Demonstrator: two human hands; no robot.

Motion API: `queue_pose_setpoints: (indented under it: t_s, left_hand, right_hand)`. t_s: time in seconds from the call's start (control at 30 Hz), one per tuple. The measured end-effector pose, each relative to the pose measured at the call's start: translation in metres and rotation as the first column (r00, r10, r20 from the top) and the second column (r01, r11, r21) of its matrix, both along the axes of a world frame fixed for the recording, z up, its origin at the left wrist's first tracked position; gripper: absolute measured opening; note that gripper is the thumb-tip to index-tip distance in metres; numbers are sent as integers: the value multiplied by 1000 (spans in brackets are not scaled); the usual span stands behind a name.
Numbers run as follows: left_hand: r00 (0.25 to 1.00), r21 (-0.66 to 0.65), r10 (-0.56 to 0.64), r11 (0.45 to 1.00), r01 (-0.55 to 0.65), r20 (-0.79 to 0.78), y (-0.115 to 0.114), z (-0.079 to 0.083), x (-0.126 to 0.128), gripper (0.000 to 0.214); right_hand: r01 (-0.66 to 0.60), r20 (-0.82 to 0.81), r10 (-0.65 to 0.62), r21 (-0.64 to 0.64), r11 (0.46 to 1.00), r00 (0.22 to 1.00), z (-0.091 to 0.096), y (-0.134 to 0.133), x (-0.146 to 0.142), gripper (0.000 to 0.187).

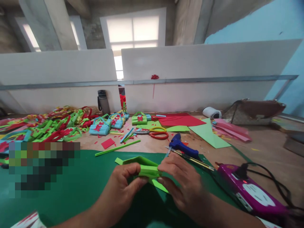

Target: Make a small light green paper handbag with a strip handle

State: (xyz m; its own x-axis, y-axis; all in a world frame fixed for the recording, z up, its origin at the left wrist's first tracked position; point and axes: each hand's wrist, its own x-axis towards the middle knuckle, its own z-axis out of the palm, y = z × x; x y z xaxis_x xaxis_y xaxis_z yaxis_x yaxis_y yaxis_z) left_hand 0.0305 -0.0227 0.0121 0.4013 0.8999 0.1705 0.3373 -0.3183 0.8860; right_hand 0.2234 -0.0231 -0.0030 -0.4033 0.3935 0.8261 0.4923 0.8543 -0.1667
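Note:
Both my hands pinch a folded light-green paper piece (144, 169) just above the dark green mat (78, 186). My left hand (123, 186) grips its left side with thumb and fingers closed. My right hand (182, 183) pinches its right end, fingers closed on the fold. A blue glue gun (182, 146) lies just beyond my right hand, its tip pointing left.
A purple power strip (251, 193) with black cable sits at right. Red-and-yellow scissors (156, 133), a loose green strip (117, 148), coloured paper sheets (209, 133), small paper baskets (99, 126) and a heap of strips (52, 126) lie behind. A dark bottle (103, 101) stands by white partitions.

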Motion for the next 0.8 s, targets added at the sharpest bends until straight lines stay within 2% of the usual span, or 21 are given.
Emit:
queue_pose_setpoints:
  t_s: [0.07,0.2,0.43,0.8]
  left_hand:
    - [999,48,25,999,-23,-41,-1,2,1,17]
    - [999,95,33,995,-31,-14,0,3,2,16]
    - [999,-17,33,999,-32,18,0,0,0,19]
    - [978,-238,-26,968,76,206,3,-2,-2,18]
  right_hand:
    - [-9,2,9,6,1000,1000,1,0,-1,16]
    - [9,4,-9,8,1000,1000,1,0,-1,17]
    - [12,23,-12,-2,1000,1000,4,-1,-1,18]
    - [66,145,-94,185,980,985,3,1,3,17]
